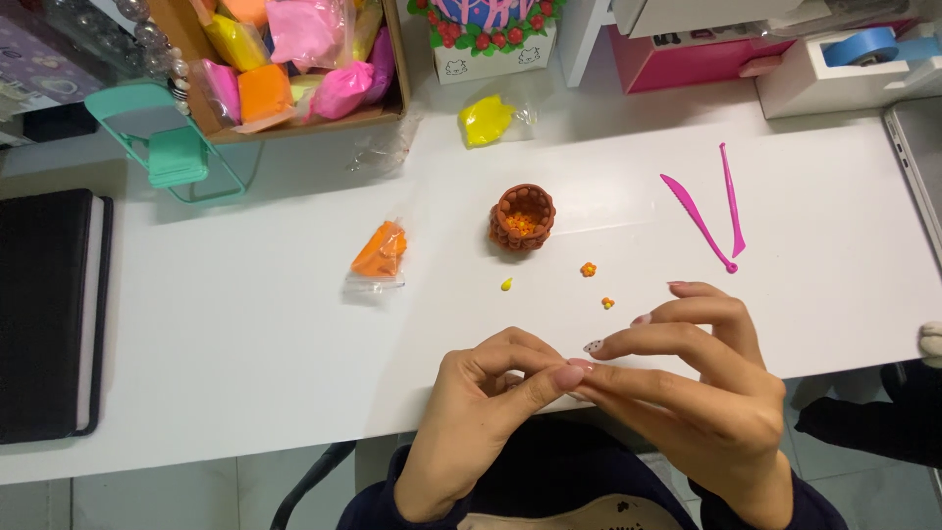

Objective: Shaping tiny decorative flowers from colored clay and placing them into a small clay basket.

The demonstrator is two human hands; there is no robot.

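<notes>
My left hand [481,412] and my right hand [702,383] meet fingertip to fingertip at the front edge of the white table [245,324]. They pinch something tiny between them that the fingers hide. Beyond them stands a small brown clay basket [522,216] with orange bits inside. Two tiny orange clay flowers [588,269] [608,303] and a yellow clay drop [506,285] lie between the basket and my hands. An orange clay lump in a clear bag [379,251] lies to the left.
Two pink plastic modelling tools [711,216] lie at the right. A yellow clay bag [487,120], a cardboard box of coloured clay bags [285,59] and a mint phone stand [172,147] sit at the back. A black notebook [44,314] lies far left, a tape dispenser [854,59] at the back right.
</notes>
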